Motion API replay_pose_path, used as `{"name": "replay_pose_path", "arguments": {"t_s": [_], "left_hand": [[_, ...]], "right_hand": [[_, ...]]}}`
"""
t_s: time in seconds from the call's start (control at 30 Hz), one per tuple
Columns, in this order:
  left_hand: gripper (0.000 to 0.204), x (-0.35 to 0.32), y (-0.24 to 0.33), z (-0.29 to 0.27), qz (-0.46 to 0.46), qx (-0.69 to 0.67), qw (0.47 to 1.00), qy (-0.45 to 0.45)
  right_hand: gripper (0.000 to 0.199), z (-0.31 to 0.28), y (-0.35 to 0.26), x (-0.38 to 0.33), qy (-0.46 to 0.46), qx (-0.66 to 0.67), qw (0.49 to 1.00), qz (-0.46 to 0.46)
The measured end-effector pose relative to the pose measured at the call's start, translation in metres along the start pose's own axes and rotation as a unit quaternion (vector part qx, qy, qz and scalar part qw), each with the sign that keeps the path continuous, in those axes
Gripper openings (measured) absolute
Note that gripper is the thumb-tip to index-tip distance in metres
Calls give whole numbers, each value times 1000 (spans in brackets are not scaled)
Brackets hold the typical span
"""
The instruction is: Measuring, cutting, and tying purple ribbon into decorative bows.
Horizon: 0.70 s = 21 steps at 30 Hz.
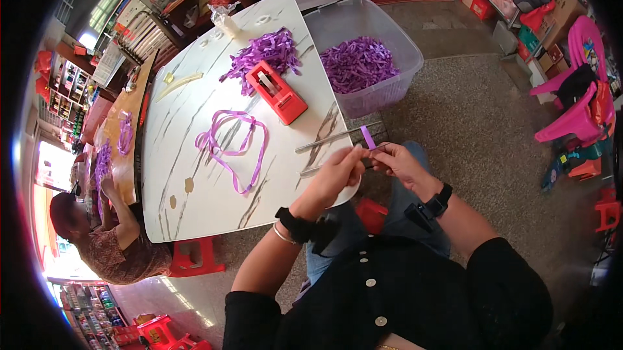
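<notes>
Close together at the near right edge of the white marbled table are my two hands. A short strip of purple ribbon stands up between them, across a thin metal rod. My right hand pinches at the ribbon's lower end. My left hand is closed beside it, slightly blurred, and its fingers hide whatever they hold. A red tape dispenser lies farther back, next to a heap of purple ribbon pieces. One long purple ribbon lies in loose loops left of my hands.
Beyond the table's right edge stands a clear plastic tub with many purple ribbon pieces. At the left, another person sits at a wooden table with purple ribbons. A pink chair with things on it stands at the far right.
</notes>
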<state>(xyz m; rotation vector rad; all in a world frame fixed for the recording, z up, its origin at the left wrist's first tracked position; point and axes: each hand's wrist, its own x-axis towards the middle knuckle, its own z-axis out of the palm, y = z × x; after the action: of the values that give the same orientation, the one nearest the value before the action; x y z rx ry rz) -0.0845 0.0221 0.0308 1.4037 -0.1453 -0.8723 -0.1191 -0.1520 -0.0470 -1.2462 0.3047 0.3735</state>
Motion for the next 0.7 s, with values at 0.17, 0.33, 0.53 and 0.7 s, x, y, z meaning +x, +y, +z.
{"name": "replay_pose_path", "arguments": {"t_s": [0.17,0.33,0.53,0.7], "left_hand": [[25,-9,-13,10,-112,-211,970,-43],[26,4,-29,16,-102,-432,888,-118],[23,4,-36,13,-56,-483,857,-172],[21,6,-34,9,-50,-485,849,-203]], "right_hand": [[17,-2,-2,-1,-12,-13,1000,-4],[19,0,-4,-3,-42,25,998,-27],[20,-2,-6,-3,-29,19,999,-11],[21,-15,-35,-9,-55,-71,995,44]]}}
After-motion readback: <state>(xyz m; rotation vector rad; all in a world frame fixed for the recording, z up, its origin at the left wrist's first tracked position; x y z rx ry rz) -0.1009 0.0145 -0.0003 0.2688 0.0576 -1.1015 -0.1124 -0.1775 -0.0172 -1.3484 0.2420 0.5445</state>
